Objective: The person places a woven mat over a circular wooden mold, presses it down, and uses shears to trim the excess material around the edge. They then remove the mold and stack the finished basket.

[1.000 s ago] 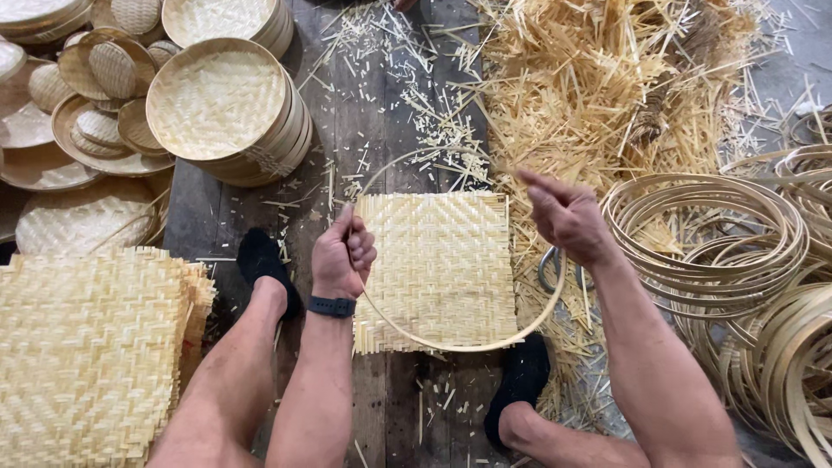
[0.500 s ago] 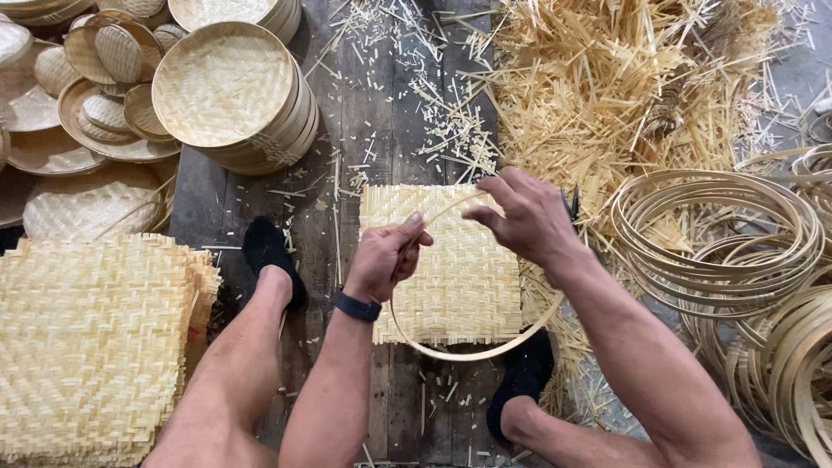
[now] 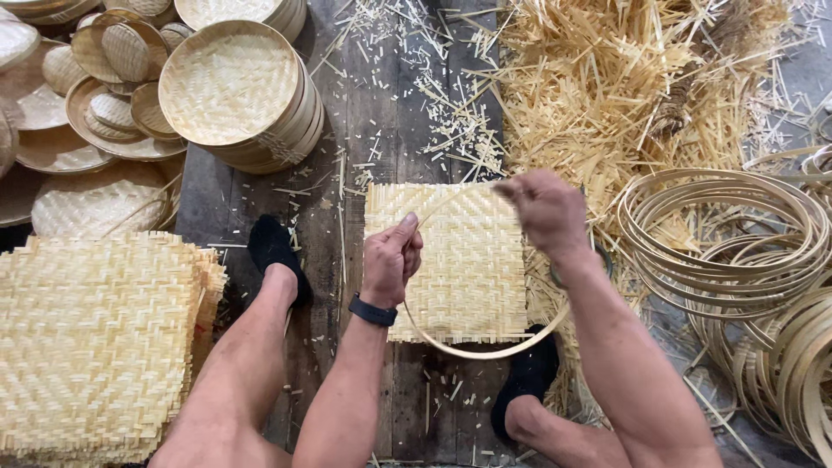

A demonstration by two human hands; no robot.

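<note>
No packages, labels, signs or screens show anywhere in this view. Nothing on the plank floor or among the woven goods carries a printed surface or a display.

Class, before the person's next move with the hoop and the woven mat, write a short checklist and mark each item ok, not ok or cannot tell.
1. Left hand grips the bamboo hoop: ok.
2. Right hand pinches the hoop's upper part: ok.
3. Square woven mat lies flat on the plank floor between the feet: ok.
4. Hoop surrounds the whole mat: not ok; the corners stick out past it.
5. Hoop ends joined: cannot tell, hidden by the hands.
6. Spare hoops near the right arm: ok.
</note>
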